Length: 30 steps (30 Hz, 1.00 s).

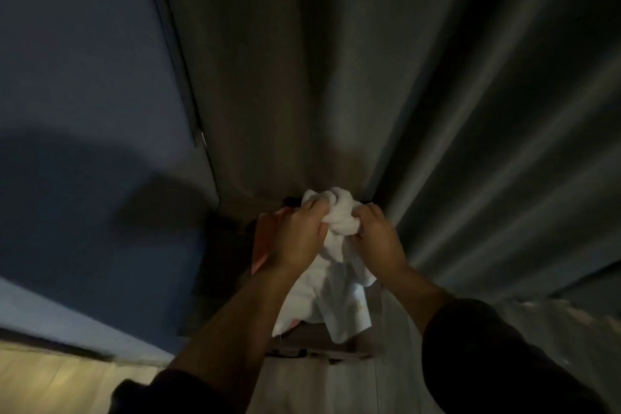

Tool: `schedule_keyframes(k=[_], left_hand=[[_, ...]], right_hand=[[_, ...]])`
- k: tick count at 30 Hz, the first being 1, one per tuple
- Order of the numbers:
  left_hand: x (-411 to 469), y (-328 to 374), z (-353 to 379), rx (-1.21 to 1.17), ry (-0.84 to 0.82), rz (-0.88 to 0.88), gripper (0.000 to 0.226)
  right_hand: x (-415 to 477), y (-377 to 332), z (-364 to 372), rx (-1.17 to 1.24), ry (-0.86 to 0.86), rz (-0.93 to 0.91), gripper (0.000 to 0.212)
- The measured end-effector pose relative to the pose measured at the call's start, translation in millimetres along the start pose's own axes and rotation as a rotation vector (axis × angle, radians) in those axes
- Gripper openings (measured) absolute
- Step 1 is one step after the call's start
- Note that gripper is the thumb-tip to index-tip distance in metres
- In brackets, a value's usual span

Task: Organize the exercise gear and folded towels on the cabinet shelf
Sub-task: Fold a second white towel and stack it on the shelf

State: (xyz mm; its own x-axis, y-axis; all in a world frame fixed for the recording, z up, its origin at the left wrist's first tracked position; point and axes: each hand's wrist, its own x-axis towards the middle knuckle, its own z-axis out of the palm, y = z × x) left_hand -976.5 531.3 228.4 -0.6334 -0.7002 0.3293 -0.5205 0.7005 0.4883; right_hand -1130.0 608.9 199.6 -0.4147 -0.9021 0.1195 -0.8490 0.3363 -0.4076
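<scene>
Dim light is covering everything as we are looking down past our own arms, so much detail is staying murky. Nearest to us, dark sleeves (487, 363) are showing at both forearms, above pale flooring (50, 376) at the lower left. Further out, our left hand (295, 239) and right hand (379, 239) are both closing tightly around a bunched white towel (336, 215), fingers curled into the cloth, the two fists sitting just beside each other. The towel's loose end is hanging down between our wrists, crumpled rather than folded. Under it, a brownish shelf edge (316, 343) is showing, though we cannot tell what is lying on it. Just left of our left hand, something pink (265, 242) is peeking out, partly hidden; whether it is cloth or gear we cannot tell. Beyond the hands, grey curtain (369, 77) folds are falling across the middle and right, and a blue wall (84, 77) is filling the left.
</scene>
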Motion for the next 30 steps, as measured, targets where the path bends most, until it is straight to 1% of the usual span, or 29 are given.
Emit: schedule_keyframes(k=[2,4,5,7,9,12,15,17,21,24,27,30], left_hand=[[13,8,-25,-0.110,-0.011,-0.047,0.022],[23,15,-52,-0.178,0.003,-0.037,0.008],[26,20,-66,-0.197,0.007,-0.028,0.006],[28,27,-90,-0.217,0.025,-0.021,0.005],[29,35,-111,-0.205,0.073,-0.033,0.005],[24,52,-138,-0.193,0.155,-0.080,0.005],[13,67,-156,-0.190,0.248,-0.145,0.008],[1,79,-165,-0.175,0.349,-0.169,0.011],[-25,103,-187,-0.121,0.530,-0.193,0.008],[-51,116,-203,-0.078,0.601,-0.225,0.006],[-75,127,-224,-0.056,0.646,-0.256,0.005],[-91,142,-251,-0.007,0.723,-0.235,0.009]], right_hand=[[10,-12,-26,-0.003,0.063,-0.067,0.020],[15,-27,-52,0.101,0.124,-0.104,0.011],[16,-34,-64,0.125,0.158,-0.128,0.010],[17,-44,-86,0.154,0.239,-0.187,0.015],[20,-55,-108,0.190,0.265,-0.215,0.017],[22,-67,-137,0.290,0.223,-0.276,0.021],[22,-79,-163,0.341,0.191,-0.402,0.025],[18,-88,-177,0.351,0.163,-0.483,0.022],[3,-110,-199,0.416,0.134,-0.582,0.017],[-11,-132,-211,0.491,0.107,-0.634,0.020],[-21,-157,-220,0.511,0.048,-0.676,0.021],[-29,-182,-236,0.561,0.072,-0.745,0.019]])
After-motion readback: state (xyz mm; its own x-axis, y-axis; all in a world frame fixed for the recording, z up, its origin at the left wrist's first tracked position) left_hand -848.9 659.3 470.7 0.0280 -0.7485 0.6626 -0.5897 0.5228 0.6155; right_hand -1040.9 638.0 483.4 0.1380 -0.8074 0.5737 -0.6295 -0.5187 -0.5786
